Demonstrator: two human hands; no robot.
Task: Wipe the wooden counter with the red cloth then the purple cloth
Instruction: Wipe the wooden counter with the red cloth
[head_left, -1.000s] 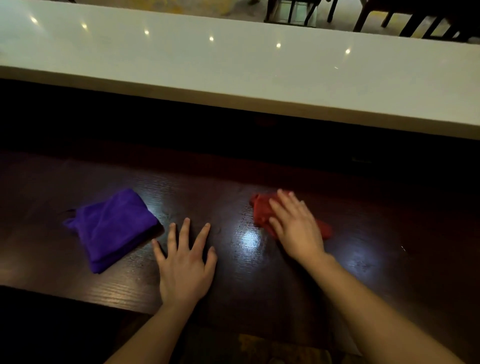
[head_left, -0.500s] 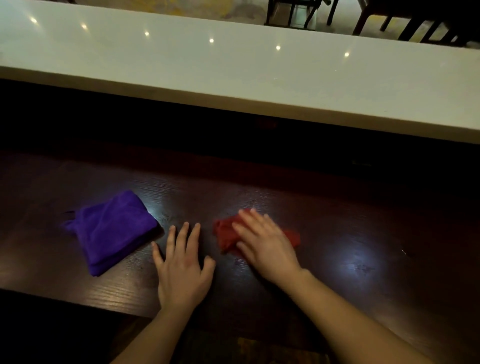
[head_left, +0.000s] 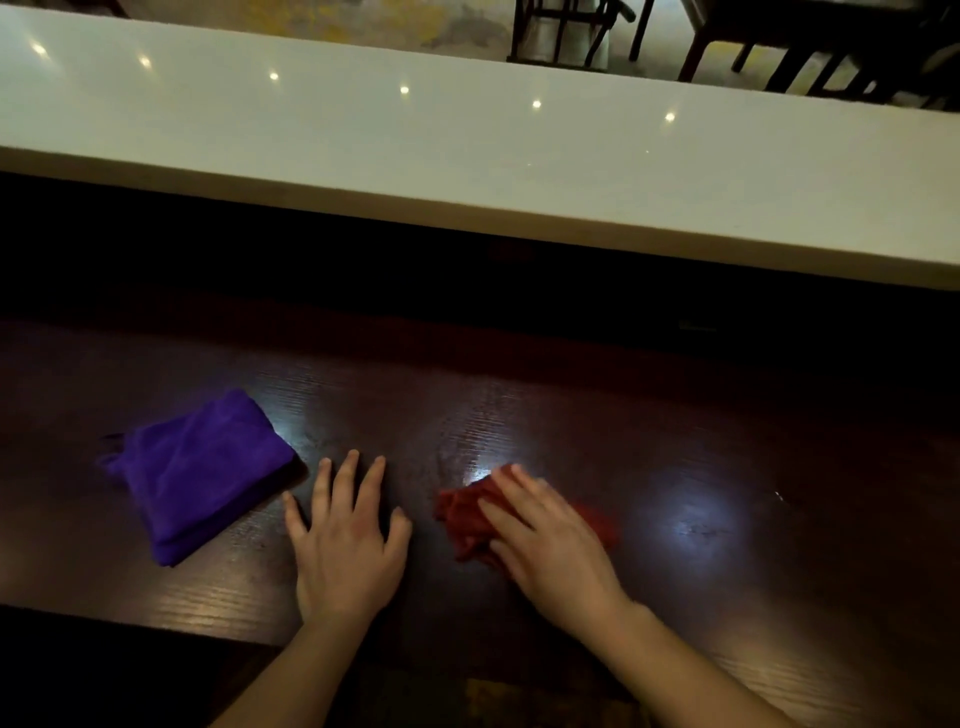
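The dark wooden counter (head_left: 597, 415) runs across the lower half of the head view. A crumpled red cloth (head_left: 465, 512) lies on it right of centre, with my right hand (head_left: 545, 540) pressed flat on top, covering most of it. My left hand (head_left: 345, 540) rests palm down on the bare wood, fingers spread, holding nothing. A folded purple cloth (head_left: 200, 470) lies untouched just left of my left hand.
A raised white ledge (head_left: 467, 150) runs along the far side of the counter, above a dark gap. Dark chair legs (head_left: 566, 31) stand beyond it. The counter's near edge (head_left: 130, 621) is at the lower left.
My right hand slid the red cloth toward me and to the left, then a little back to the right. My left hand and the purple cloth stayed where they were.
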